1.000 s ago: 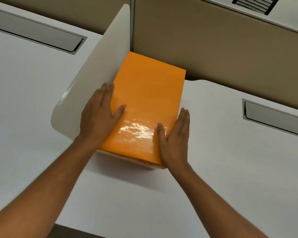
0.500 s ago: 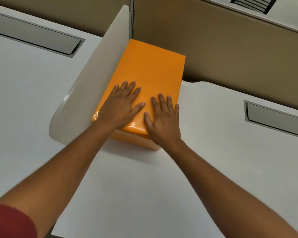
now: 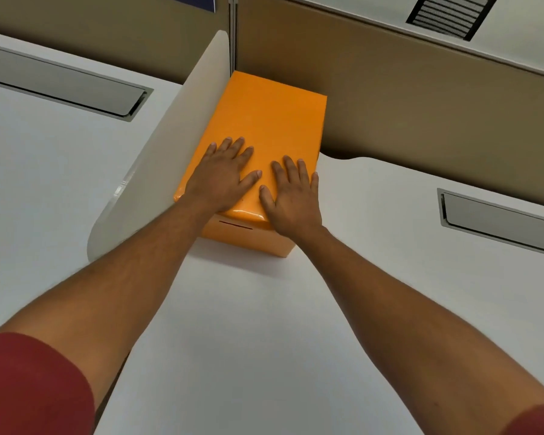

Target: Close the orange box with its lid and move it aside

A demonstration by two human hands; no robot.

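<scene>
Both hands [image 3: 258,189] flat on glossy orange box [image 3: 264,120], lid [image 3: 274,111] seated.

No text, label, brand or number can be read anywhere (the orange box [image 3: 264,127] is plain).

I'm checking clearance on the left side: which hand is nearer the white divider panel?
Left. The left hand lies flat on the lid near the white divider panel; the right hand lies toward the lid's far side.

We see even, bright overhead light — soft glare on the glossy orange lid's [image 3: 266,142] near edge, a faint shadow on the white desk [image 3: 248,324] — wide-angle bending at edges.
</scene>
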